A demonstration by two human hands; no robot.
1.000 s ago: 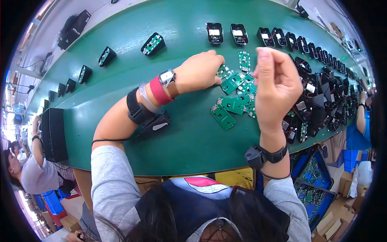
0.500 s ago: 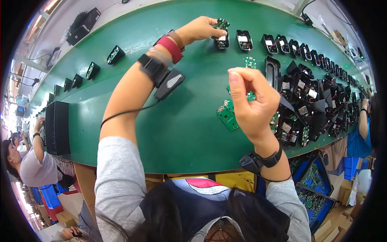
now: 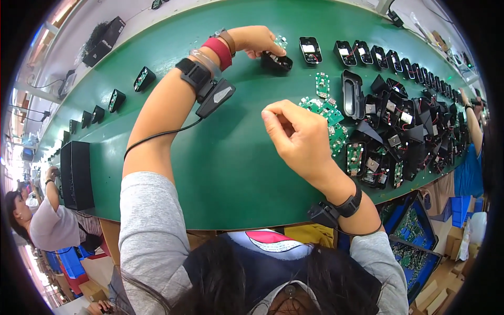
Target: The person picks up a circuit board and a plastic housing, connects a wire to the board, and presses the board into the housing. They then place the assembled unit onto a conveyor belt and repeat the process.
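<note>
At the far middle of the green table, my left hand closes its fingers on a green circuit board. The board is partly hidden behind my thumb. Just below it, against the same hand, a black plastic housing leans tilted. My right hand hovers over the table nearer to me, its thumb and curled fingers together; whatever they may hold is hidden. Beside that hand lies a loose pile of green circuit boards, with a single board beyond it.
An open black housing stands right of my left hand, heading a long row. At right are an empty black shell and a heap of wired housings. More housings line the left, near a black box. Co-workers sit at both sides.
The housing by my left hand has moved left and tipped, and the circuit board sits lower behind my thumb. My right hand has shifted left, uncovering more of the board pile.
</note>
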